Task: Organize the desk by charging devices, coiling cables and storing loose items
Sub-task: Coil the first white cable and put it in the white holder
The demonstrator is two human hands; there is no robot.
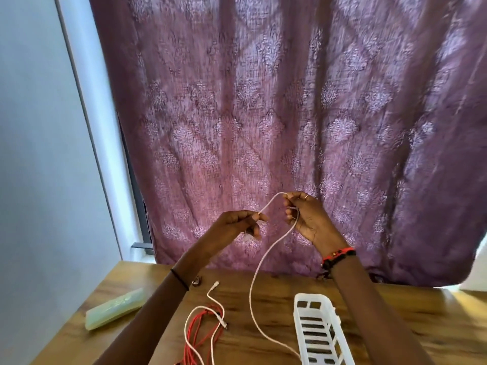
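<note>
White cable (pixel 251 288) is raised above the surface (pixel 434 325) — left hand (pixel 241 223) pinches it in a narrow grip, right hand (pixel 307 218) grips a loop. The long run hangs near-vertical, its tail lying beside the white basket (pixel 316 334).

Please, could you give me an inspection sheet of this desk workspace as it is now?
Surface: wooden desk.
Job's things: white slotted basket at right; pale green case at left.
Clutter: small dark object near left wrist, unidentifiable.
Hands: left hand and right hand, raised, both hold held white cable.
Cables: held white cable hangs down to desk; red cable and loose white cable lie together.
Surroundings: purple curtain; white wall.
</note>
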